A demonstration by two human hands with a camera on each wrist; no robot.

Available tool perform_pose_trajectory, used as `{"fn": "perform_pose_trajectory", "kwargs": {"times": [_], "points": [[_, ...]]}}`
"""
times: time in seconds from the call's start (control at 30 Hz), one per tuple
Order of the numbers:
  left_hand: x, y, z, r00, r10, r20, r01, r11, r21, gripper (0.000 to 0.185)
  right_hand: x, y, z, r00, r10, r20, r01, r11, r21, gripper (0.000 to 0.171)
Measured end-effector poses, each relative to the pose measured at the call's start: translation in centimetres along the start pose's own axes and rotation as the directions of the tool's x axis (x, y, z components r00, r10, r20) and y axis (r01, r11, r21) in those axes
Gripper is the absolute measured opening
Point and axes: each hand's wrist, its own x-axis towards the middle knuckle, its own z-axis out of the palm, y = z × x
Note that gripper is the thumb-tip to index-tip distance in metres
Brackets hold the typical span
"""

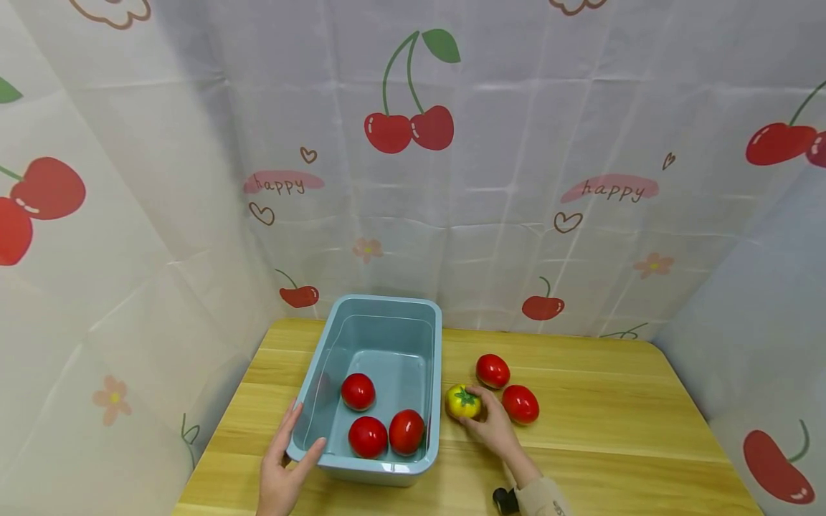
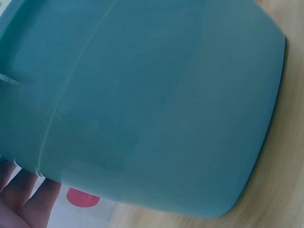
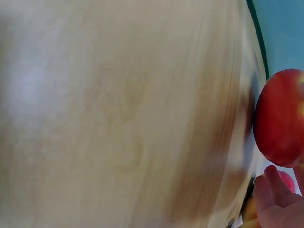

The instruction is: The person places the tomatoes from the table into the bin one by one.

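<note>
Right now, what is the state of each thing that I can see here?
Blue tub: upright, open-topped, held at its near left corner by the left hand.
Three red tomatoes: inside the tub.
Yellow tomato: on the table, right hand curled round it.
Two red tomatoes: on the table, untouched.

Staged demo booth: cherry-print cloth backdrop (image 1: 413, 179) w/ wooden table (image 1: 613, 430).

wooden table (image 1: 619, 437) bears bin (image 1: 342, 344), three tomatoes (image 1: 493, 370).
</note>
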Motion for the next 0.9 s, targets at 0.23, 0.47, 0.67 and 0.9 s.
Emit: {"fn": "perform_pose_trajectory", "kwargs": {"times": [0.23, 0.47, 0.67, 0.9], "points": [[-0.1, 0.2, 0.0, 1.0, 0.002, 0.001, -0.002, 1.0, 0.005, 0.066, -0.1, 0.2, 0.2, 1.0, 0.026, -0.016, -0.026, 0.999, 0.021, 0.055], [0.0, 0.2, -0.1, 1.0, -0.014, 0.003, 0.014, 1.0, 0.005, 0.066, -0.2, 0.4, -0.1, 0.999, 0.046, -0.02, -0.045, 0.998, 0.032, 0.055], [-0.1, 0.3, 0.0, 1.0, -0.015, -0.008, 0.015, 1.0, 0.012, 0.066, 0.0, -0.6, -0.9, 0.998, 0.017, -0.053, -0.014, 0.998, 0.057, 0.054], [-0.1, 0.4, 0.0, 1.0, -0.006, -0.012, 0.006, 1.0, 0.011, 0.065, 0.1, -2.6, -2.1, 0.997, -0.03, -0.065, 0.034, 0.998, 0.056, 0.053]]}}
